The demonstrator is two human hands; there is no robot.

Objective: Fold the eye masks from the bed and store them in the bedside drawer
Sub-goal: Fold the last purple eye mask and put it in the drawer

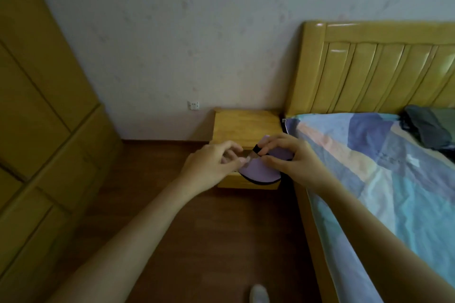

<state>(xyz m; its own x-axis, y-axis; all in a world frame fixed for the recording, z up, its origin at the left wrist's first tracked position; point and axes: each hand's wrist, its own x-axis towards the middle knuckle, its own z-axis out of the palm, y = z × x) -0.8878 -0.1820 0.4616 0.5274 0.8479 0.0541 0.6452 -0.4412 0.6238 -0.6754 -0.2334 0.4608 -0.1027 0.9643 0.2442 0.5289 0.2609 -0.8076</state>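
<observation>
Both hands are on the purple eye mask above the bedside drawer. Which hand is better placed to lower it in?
Probably the right hand: it grips most of the eye mask, while the left hand only pinches its edge over the drawer.

No legible text, label, brand, number or sign found on any surface in the head view.
</observation>
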